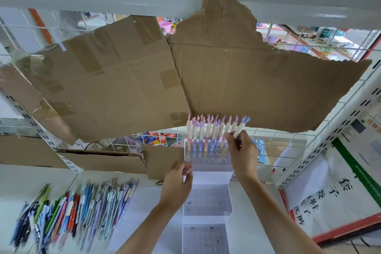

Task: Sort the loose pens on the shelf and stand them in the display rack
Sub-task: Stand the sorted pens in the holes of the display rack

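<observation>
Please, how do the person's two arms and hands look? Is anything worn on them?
Both forearms are bare as far as the picture shows; no sleeves are visible. The left hand and the right hand wear no gloves. I see no watch, bracelet or ring, though motion blur could hide something small.

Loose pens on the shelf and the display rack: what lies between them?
In the head view, the left hand and its forearm cross between the loose pens and the display rack; otherwise bare white shelf.
</observation>
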